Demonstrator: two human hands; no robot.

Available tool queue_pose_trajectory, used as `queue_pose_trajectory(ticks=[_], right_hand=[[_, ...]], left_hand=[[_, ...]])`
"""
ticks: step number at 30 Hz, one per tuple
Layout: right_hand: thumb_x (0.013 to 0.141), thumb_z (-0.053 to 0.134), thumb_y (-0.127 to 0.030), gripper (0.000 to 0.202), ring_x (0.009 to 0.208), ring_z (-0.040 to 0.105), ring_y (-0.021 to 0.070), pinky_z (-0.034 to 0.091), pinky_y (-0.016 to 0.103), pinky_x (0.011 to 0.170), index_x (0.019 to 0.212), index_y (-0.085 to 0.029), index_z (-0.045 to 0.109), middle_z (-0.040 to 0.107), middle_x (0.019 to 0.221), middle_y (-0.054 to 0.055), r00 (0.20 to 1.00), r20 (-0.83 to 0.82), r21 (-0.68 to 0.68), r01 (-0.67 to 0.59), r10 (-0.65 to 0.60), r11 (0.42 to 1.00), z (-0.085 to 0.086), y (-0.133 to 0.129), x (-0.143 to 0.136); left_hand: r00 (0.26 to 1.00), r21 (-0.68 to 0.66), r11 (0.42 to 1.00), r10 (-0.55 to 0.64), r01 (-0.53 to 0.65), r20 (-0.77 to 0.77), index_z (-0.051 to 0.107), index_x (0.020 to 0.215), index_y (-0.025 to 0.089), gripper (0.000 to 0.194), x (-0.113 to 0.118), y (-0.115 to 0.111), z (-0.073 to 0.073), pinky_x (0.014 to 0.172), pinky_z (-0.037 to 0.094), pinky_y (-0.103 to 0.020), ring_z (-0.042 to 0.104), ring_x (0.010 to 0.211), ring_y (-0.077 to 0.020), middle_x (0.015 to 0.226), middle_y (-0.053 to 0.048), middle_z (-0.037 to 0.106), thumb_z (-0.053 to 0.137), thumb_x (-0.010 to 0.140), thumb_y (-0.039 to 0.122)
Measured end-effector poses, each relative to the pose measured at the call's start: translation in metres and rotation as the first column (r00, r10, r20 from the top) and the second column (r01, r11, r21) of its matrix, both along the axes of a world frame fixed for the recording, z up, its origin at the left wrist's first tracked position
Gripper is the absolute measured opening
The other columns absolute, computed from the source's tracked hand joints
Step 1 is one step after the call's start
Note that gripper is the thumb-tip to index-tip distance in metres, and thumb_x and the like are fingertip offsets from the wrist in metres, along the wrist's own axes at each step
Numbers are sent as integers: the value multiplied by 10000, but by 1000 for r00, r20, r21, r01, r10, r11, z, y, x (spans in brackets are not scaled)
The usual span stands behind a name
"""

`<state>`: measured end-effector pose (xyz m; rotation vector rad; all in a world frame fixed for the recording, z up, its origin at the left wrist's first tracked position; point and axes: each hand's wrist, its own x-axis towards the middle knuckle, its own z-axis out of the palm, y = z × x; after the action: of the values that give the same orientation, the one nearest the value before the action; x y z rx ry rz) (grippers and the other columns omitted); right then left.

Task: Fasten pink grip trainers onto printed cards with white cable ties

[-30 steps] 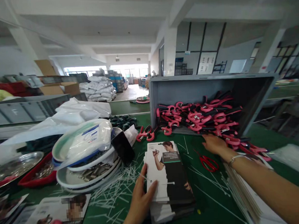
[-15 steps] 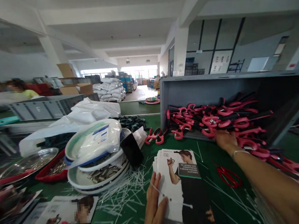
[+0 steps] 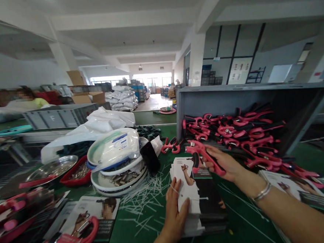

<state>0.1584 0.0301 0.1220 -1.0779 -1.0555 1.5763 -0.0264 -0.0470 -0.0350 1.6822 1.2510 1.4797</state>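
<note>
My right hand (image 3: 223,163) is closed round a pink and black hand tool (image 3: 199,152), held above the top of a card stack. The stack of printed cards (image 3: 190,193) lies on the green table, with a white tie across the top card. My left hand (image 3: 175,205) rests on the stack's left side, thumb and fingers apart on the card. Behind my right hand, a grey crate (image 3: 245,89) lies on its side with many pink tools (image 3: 229,128) spilling out of it.
Left of the cards are stacked white trays (image 3: 119,187), a dark phone (image 3: 150,158), scattered white ties (image 3: 145,200), a red tray (image 3: 77,175) and a metal dish (image 3: 54,168). More cards (image 3: 294,186) lie at right. A person (image 3: 31,99) is at far left.
My right hand has come out of the crate's pile and moved left, now with a pink tool in it. The view has shifted a little, and my left hand stays on the cards.
</note>
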Motion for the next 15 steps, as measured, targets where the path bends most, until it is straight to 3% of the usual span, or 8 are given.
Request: queue_pose_trajectory(ticks=[5, 9, 12, 15], right_hand=[[914, 396, -232, 270, 418, 532, 83, 455, 170, 412, 1184, -239, 382, 536, 549, -47, 994, 107, -174, -11, 30, 985, -31, -12, -29], [917, 390, -373, 440, 451, 588, 130, 461, 209, 393, 1331, -285, 271, 575, 572, -31, 947, 310, -171, -35, 87, 985, -43, -27, -27], [877, 431, -467, 578, 400, 536, 129, 388, 199, 343, 1391, -298, 228, 573, 565, -42, 798, 583, -68, -144, 156, 987, -43, -32, -17], [843, 496, -406, 579, 411, 495, 113, 366, 205, 393, 1372, -235, 333, 529, 535, -64, 556, 831, 149, -265, 25, 953, -41, -31, -4]], left_hand=[[999, 13, 999, 31, -31, 32, 462, 1317, 225, 512, 3, 1, 0, 1088, 217, -451, 299, 1336, -274, 1448, -98, 369, 526, 820, 328], [995, 27, 1000, 13, -16, 99, 461, 1316, 204, 527, 2, 1, 1, 1101, 202, -421, 302, 1336, -265, 1430, -101, 398, 523, 816, 358], [981, -28, 999, -32, 38, 191, 440, 1333, 203, 566, -2, -1, 4, 1111, 190, -405, 285, 1346, -263, 1434, -89, 393, 528, 800, 373], [940, -127, 977, -123, 171, 320, 379, 1374, 211, 642, -8, -3, 8, 1111, 203, -403, 281, 1350, -265, 1446, -72, 378, 538, 761, 318]])
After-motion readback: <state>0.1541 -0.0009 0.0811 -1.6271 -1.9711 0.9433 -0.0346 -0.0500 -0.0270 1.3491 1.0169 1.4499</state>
